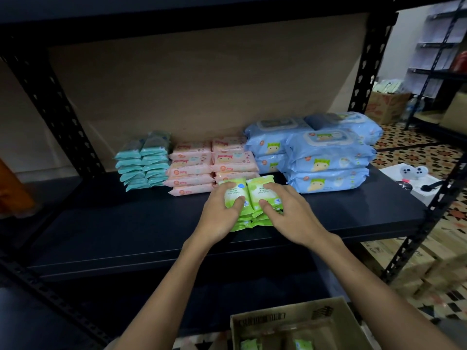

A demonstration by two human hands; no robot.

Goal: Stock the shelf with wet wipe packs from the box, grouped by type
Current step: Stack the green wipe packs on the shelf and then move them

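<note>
Cardboard box [298, 327] at the bottom edge, cut off, shows two green packs inside. On the black shelf [126, 223], two stacks of green wet wipe packs [246, 198] stand side by side; their depth is hidden. Left hand [222, 210] and right hand [288, 210] curl over them, gripping.

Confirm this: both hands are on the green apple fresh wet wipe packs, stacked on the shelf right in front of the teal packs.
Not quite. The head view shows both hands, left and right, on the green apple fresh packs, but these sit in front of the pink packs; the teal packs stand further left.
</note>
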